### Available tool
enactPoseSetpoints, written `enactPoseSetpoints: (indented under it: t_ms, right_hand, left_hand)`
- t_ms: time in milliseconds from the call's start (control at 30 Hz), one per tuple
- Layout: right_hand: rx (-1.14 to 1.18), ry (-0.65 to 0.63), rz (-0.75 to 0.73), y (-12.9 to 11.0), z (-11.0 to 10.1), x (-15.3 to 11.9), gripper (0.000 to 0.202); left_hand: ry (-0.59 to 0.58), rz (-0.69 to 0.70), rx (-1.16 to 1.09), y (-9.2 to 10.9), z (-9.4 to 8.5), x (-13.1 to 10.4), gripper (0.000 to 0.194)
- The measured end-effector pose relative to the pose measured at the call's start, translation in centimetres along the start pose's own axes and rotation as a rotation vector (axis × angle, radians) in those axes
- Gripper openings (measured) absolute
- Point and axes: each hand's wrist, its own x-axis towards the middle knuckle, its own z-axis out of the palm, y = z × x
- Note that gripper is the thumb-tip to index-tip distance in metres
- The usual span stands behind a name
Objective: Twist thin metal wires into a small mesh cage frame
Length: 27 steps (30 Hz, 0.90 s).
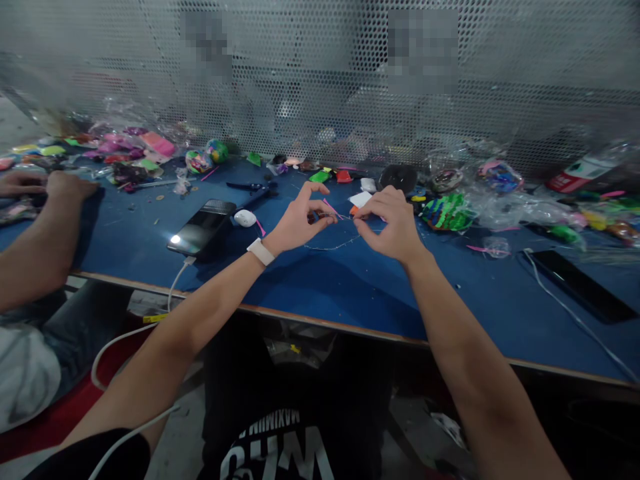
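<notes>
At the left end of the bench (400,287), a blue-topped surface with a pale edging, a co-worker's forearm (40,247) reaches in and that person's hands rest near the left edge. Beside them, toward the back left corner, lies a heap of pink, purple and green soft pieces in clear plastic film (125,143). Next, close to the front edge, sits a glossy black device with a ribbed end and a bright light (203,227), a white cable (173,287) hanging from it over that edge. Further back lies a black hand tool with spread handles (257,193), and just in front of it a rounded white piece (245,218). Midway along the bench, the left hand (299,221), with a white band on its wrist, pinches a thin pale strand (333,249) in its fingertips; the strand sags in a loop between the hands, above the blue top. The right hand (393,223) has thumb and forefinger brought together on the strand's other side. Behind it, toward the back edge, is a round black object (399,177). Rightward come a green-striped lump in clear wrap (449,212), then a black smartphone (583,283) near the front right corner, and a clear bottle with a red-and-white label (577,175) by the back right corner.
</notes>
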Motion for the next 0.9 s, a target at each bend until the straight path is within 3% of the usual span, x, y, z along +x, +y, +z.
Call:
enactPoseSetpoints:
  t_ms: [167,467,900]
  right_hand:
    - [0.045,0.004,0.022,0.05,0.04,-0.01,0.013]
    - [0.103,-0.017,0.03,0.29,0.37,0.01,0.012]
    - [-0.073,0.011,0.0,-0.07,0.88,0.02,0.012]
  left_hand:
    - [-0.008,0.02,-0.009,0.08,-0.05,0.0,0.058]
    - [-0.106,-0.036,-0.114,-0.07,-0.23,0.2,0.044]
    - [-0.053,-0.006,0.001,0.25,0.0,0.2,0.035]
